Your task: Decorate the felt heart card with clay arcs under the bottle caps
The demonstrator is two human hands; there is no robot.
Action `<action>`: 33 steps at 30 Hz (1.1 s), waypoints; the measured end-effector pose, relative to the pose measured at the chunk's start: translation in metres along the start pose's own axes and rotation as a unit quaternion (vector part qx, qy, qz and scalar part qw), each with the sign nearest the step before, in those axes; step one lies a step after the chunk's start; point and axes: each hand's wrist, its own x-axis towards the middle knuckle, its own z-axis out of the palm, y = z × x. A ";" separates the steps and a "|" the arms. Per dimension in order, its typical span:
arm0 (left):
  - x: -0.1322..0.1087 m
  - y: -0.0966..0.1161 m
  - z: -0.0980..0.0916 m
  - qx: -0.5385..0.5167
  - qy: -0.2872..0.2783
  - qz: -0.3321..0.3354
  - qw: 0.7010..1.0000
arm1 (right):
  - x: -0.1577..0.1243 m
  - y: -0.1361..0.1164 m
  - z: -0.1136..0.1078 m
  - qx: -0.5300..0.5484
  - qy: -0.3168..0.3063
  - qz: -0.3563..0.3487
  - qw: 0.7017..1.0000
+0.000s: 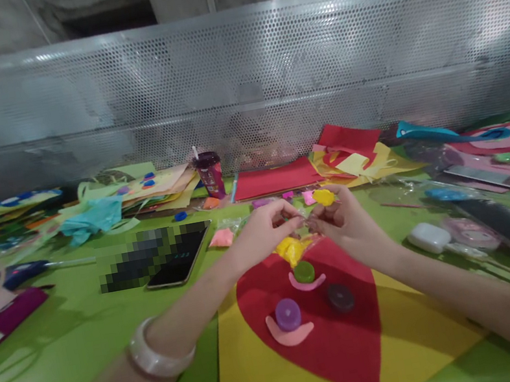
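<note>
My left hand (264,229) and my right hand (345,220) meet above a red heart-shaped sheet (330,336) lying on a yellow sheet (411,348). Both hands pinch together at a small clear bag of yellow clay (292,249) that hangs between them. A yellow clay lump (324,196) shows just above my right fingers. On the red shape lie a green disc (303,271), a purple disc (288,313) and a dark disc (340,296), with pink crescents (290,336) under two of them. A white bangle (159,359) circles my left wrist.
A black phone (181,260) lies left of my hands on the green table (74,341). A dark cup (210,174) stands at the back. Piles of coloured paper (348,158) line the rear edge before a perforated metal wall (236,82). A white earbud case (428,237) and tools lie right.
</note>
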 end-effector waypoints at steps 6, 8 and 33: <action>-0.002 0.006 0.003 -0.002 -0.001 0.008 1.000 | -0.002 -0.003 0.001 -0.017 -0.013 0.000 1.000; -0.001 0.007 0.003 -0.002 0.020 0.013 1.000 | -0.001 -0.005 -0.001 -0.023 -0.009 -0.001 1.000; 0.009 -0.019 -0.015 0.191 0.257 0.098 0.942 | 0.003 -0.006 -0.012 -0.161 0.034 -0.033 0.986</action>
